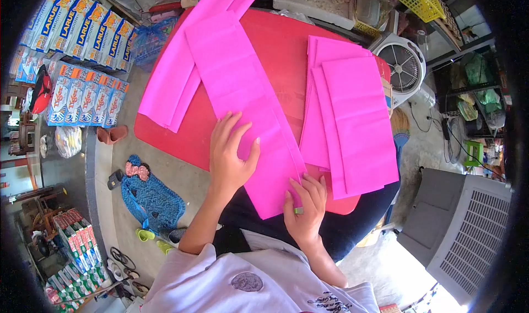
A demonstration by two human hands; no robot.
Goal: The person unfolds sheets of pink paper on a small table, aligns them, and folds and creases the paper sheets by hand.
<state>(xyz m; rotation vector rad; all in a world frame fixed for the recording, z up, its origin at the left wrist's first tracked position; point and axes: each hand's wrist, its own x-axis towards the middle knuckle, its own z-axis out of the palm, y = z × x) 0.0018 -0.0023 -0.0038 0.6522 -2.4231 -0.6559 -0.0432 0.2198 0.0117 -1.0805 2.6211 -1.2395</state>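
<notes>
While the left hand [234,156] lies flat with fingers spread on the long pink sheet [259,131], the right hand [307,205], fingers bent, rests at its near edge; the sheet slants across the red table [275,43], between other pink sheets [358,120].

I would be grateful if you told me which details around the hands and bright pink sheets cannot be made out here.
All in the head view:
Small green item: what it is, as the right hand partly covers it.
Table legs: hidden beneath the smooth red tabletop.
Folded pink stack on the right: its layer count, as the upper layers cover the lower.
Dark lettering on the pale shirt: too small to read.
</notes>
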